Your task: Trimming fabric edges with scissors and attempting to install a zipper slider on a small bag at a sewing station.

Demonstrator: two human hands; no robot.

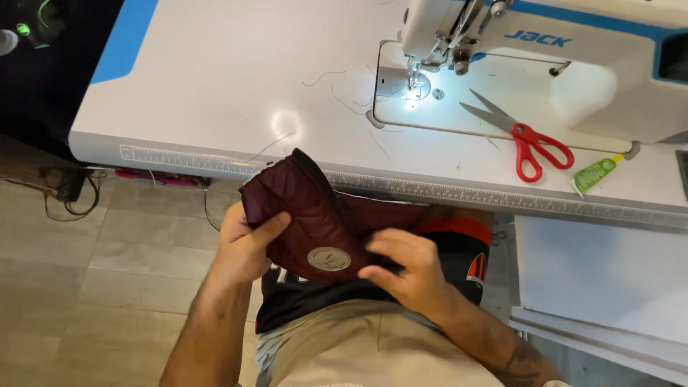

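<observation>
A dark maroon quilted fabric piece (pixel 308 208) with a round grey patch on it is held over my lap, just below the front edge of the sewing table (pixel 215 93). My left hand (pixel 244 244) grips its left side, thumb on top of the fabric. My right hand (pixel 405 265) pinches its right lower edge next to the round patch. The fabric's top corner just overlaps the ruler strip along the table edge.
A white sewing machine (pixel 573 64) stands at the back right with its lamp lit over the needle plate (pixel 412 86). Red-handled scissors (pixel 527 140) and a small green tube (pixel 595 173) lie right of it. Loose threads lie on the table. Cables sit on the floor at left.
</observation>
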